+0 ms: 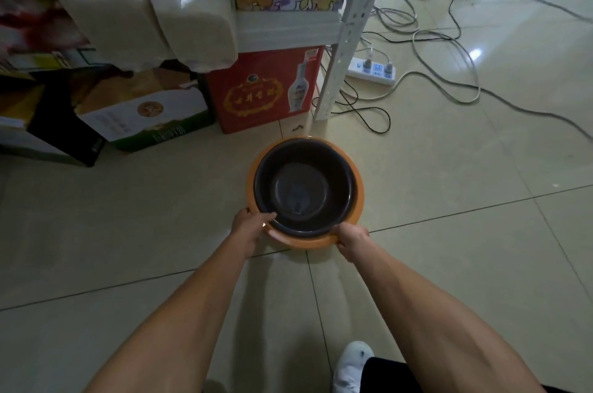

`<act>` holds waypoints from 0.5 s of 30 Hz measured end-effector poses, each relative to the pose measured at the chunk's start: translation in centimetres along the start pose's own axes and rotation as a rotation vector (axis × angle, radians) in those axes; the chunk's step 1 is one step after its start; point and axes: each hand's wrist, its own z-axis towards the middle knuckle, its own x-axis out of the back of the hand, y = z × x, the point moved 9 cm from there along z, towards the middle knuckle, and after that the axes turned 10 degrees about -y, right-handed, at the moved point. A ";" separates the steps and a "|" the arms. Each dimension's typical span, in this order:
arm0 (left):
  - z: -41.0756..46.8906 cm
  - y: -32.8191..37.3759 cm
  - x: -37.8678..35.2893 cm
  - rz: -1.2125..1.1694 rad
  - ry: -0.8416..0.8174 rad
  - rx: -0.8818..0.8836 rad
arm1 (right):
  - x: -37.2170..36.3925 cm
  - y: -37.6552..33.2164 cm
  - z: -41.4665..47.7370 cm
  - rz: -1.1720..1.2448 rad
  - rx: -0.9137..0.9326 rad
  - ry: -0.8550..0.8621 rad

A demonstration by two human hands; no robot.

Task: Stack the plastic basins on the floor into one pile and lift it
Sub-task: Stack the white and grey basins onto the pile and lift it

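A dark basin (305, 187) sits nested inside a larger orange basin (361, 197) in the middle of the tiled floor. Only the orange rim shows around the dark one. My left hand (248, 226) grips the near-left rim of the pile, thumb lying over the dark basin's edge. My right hand (351, 242) is closed on the near-right part of the orange rim. Both forearms reach forward from the bottom of the view. Whether the pile touches the floor cannot be told.
Behind the basins stand a red carton (263, 94), a white-and-green box (150, 116) and a white metal shelf post (340, 33). A power strip (372, 70) and loose cables (449, 49) lie at the right rear. My white shoe (351, 367) is at the bottom.
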 end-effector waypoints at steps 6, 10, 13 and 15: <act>-3.3 0.7 -0.4 -0.184 -0.053 0.040 | 1.3 -1.9 -5.2 0.067 0.000 -0.167; -8.2 2.0 -0.9 -0.128 -0.053 0.040 | 2.7 -4.7 -11.0 0.012 0.130 -0.191; -11.8 3.9 -0.7 -0.122 -0.040 0.013 | 3.1 -6.4 -15.6 -0.049 0.195 -0.226; -15.2 5.6 -0.9 -0.097 -0.065 -0.004 | 4.1 -7.4 -19.5 -0.083 0.246 -0.218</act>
